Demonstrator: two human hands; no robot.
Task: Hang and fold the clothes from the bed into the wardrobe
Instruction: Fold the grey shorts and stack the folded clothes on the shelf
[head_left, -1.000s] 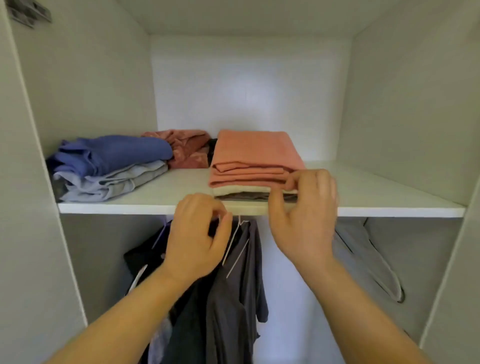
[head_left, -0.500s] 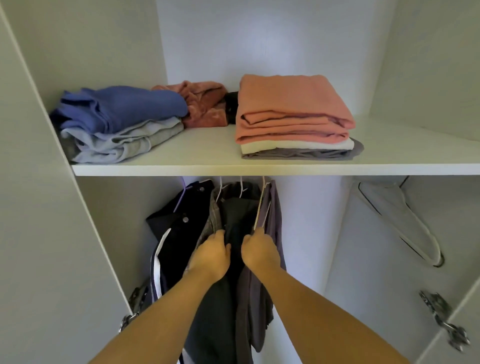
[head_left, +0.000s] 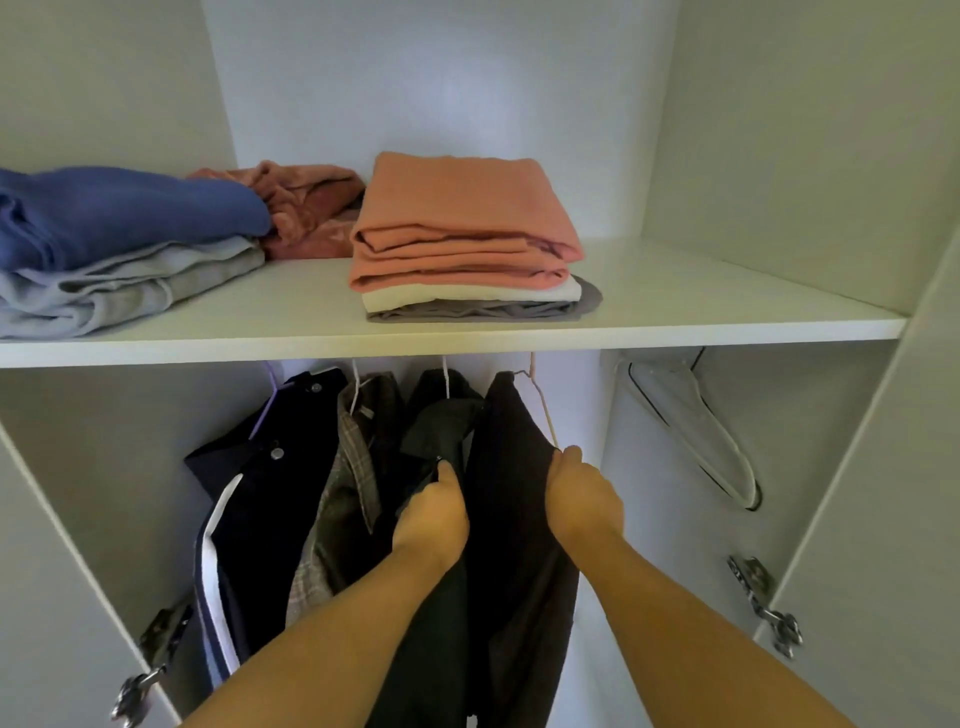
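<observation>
**Matt cloth, smooth board, bright metal**

The shelf (head_left: 675, 312) is smooth white laminated board with a faint sheen; the wardrobe wall (head_left: 779, 156) looks matt. At 12 o'clock the salmon folded garment (head_left: 462, 223) is soft, matt cloth. At 10 o'clock the crumpled pink garment (head_left: 311, 208) has a velvety nap. At 9 o'clock the blue garment (head_left: 119, 213) looks fleecy. Below the shelf, the plaid jacket (head_left: 348, 467) is coarse woven cloth. The black hanging garment (head_left: 509, 493) at 6 o'clock is smooth and matt. The door hinge (head_left: 763, 603) at 4 o'clock is shiny metal.
</observation>
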